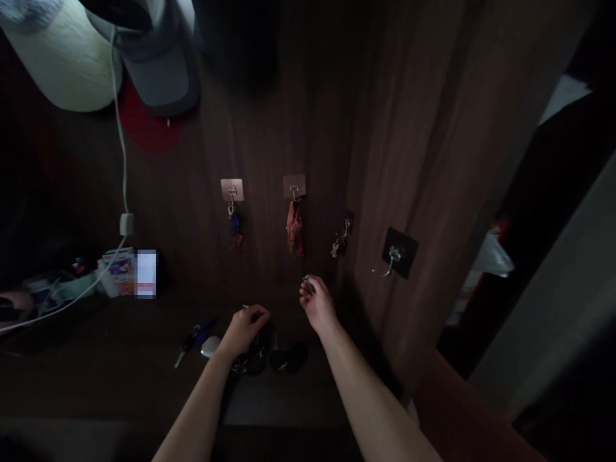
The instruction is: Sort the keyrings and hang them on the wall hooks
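Note:
Low over the shelf, my left hand (246,328) has its fingers closed in a pinch; what they hold, if anything, is hidden. Dark key bunches (254,360) lie under it, and a silvery rounded object (210,347) rests by its wrist. To the right, my right hand (318,307) is raised with curled fingers, a small metallic piece (305,279) showing at the fingertips, too small to name. Further left on the shelf are keys with a blue tag (198,336). Another dark bunch (287,357) lies between my forearms.
Keys hang from wall hooks: a blue-and-red bunch (235,224), a red bunch (294,228) and brass keys (335,247). A bare hook (394,255) sticks out on the right panel. Caps (161,77) and a white cable (122,147) hang at left, above small boxes (119,266).

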Available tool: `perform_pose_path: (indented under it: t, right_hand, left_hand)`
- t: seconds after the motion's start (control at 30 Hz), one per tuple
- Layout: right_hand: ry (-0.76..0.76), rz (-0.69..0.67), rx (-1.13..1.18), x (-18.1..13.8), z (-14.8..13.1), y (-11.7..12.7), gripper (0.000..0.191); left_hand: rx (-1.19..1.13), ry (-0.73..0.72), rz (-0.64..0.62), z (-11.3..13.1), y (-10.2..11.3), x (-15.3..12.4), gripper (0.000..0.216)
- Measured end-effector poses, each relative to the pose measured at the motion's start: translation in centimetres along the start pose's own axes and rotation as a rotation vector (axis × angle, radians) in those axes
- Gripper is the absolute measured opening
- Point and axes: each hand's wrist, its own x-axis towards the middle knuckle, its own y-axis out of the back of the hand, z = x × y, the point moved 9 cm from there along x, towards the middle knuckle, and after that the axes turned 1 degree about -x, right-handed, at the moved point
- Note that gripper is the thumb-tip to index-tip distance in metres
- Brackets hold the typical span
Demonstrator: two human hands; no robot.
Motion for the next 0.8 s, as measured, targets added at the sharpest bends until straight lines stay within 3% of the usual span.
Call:
perform_pose_path:
  t: [0.17,0.37,0.57,0.8]
  right_hand:
    - [0.065,0.04,0.061,1.3,-2.1,-0.2,0.016]
    - [-0.018,0.065,0.181,3.7,-3.9,-2.0,0.003]
    - [-0.019,0.013,0.196,6.4,-6.6,-4.2,0.019]
    - [0.079,-0.028,0.264,8.1,-9.3,-5.0,0.022]
  left_hand:
    - [-0.026,0.012,0.009,-0.2,0.0,0.0,0.024]
    - [-0.035,0.039,0.018,0.2,0.2,0.0,0.021]
    - [-0.016,0.033,-0.006,0.4,0.1,-0.1,0.023]
    - [-0.015,0.019,-0.006,0.2,0.0,0.0,0.023]
